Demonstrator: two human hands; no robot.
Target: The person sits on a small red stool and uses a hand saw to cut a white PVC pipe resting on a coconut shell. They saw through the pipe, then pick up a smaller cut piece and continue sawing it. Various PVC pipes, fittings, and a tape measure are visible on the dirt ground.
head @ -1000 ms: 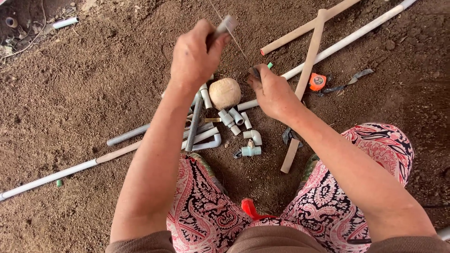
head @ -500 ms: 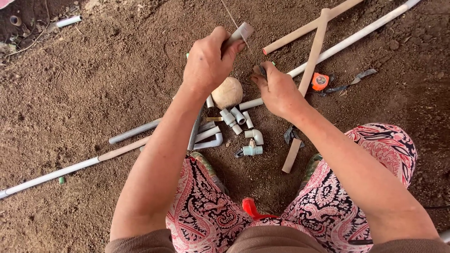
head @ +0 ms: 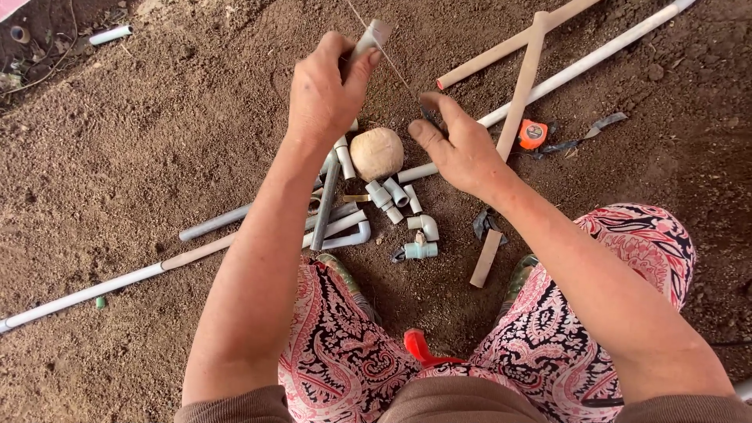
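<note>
A short grey pipe piece [head: 371,39] was gripped in the left hand [head: 325,90]; thin taut thread [head: 395,66] was pinched by the right hand [head: 458,149] above crumbly brown soil [head: 157,141].

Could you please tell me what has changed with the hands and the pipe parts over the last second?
The left hand kept its grip on the short grey pipe piece and shifted a little up and right. The right hand stayed pinched beside it, a thin thread between them. The round stone, pipe fittings and tape measure did not move.
</note>
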